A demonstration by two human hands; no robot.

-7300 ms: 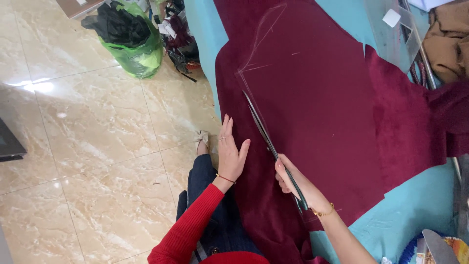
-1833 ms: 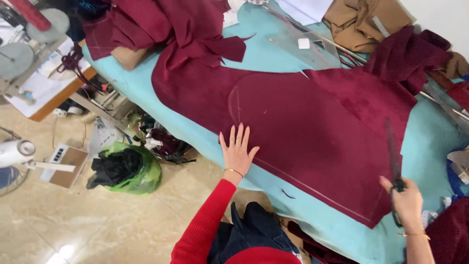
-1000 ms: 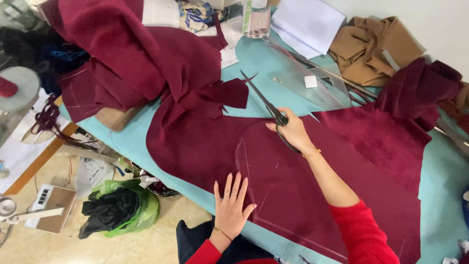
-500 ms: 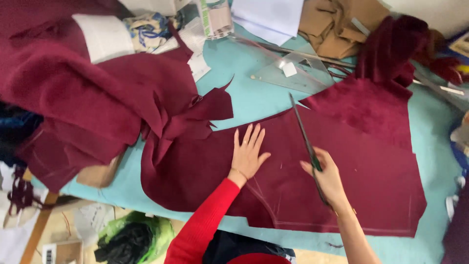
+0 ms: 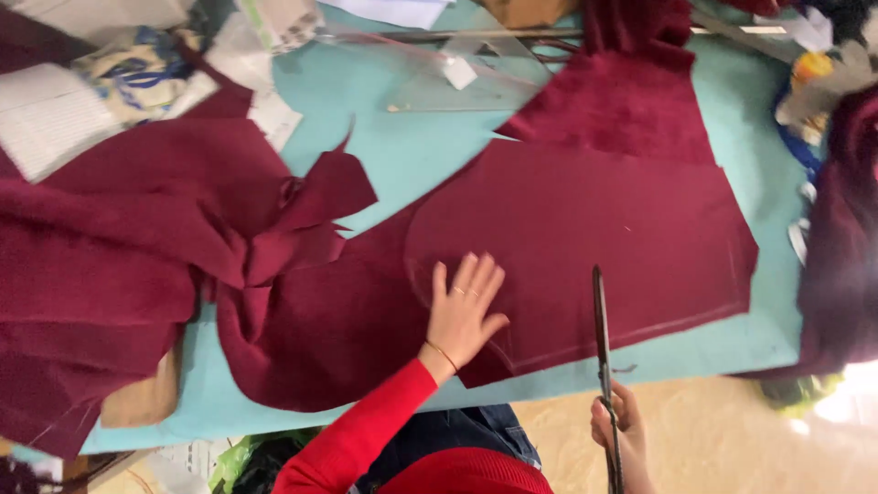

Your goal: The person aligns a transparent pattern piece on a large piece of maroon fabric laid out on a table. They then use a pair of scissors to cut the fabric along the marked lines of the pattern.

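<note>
Bunching along the left of the frame, a heap of dark red cloth sits with a knotted fold at its right edge, pushed aside so that the flat piece has room. Just right of it, at the centre, the left hand lies palm down with fingers spread on the maroon fabric panel, apparently pinning it flat on the turquoise table; a faint curved chalk line runs past the fingers. A clear plastic ruler lies on the table at the upper centre. Lower right of centre, the right hand grips the handles of long tailor's scissors, blades together and pointing up over the panel's lower edge.
</note>
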